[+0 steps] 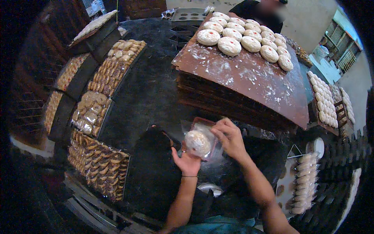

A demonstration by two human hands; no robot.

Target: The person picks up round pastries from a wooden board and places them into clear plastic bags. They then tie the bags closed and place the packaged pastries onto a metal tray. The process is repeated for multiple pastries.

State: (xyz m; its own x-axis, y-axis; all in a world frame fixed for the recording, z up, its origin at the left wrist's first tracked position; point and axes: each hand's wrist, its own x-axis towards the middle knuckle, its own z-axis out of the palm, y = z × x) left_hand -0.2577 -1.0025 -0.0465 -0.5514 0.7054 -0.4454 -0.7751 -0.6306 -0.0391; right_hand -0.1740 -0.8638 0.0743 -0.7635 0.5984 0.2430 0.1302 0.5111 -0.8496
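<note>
My left hand (188,163) is turned palm up, cradling a round, flour-dusted bun (197,143). A thin transparent plastic bag (203,128) lies around or against the bun; how far it covers the bun I cannot tell. At the bag's right side, my right hand (230,137) is closed, its thumb and fingers pinching the film. Just beyond and beneath the bun shows a shallow reddish tray (199,120) with more plastic film about it.
A flour-strewn brown table (249,84) bears several round white buns (229,46). Trays of wrapped pastries (97,167) line the left. At right, bagged buns (305,181) lie on a pale tray, with more bun trays (324,99) farther off. A person (257,11) is behind the table.
</note>
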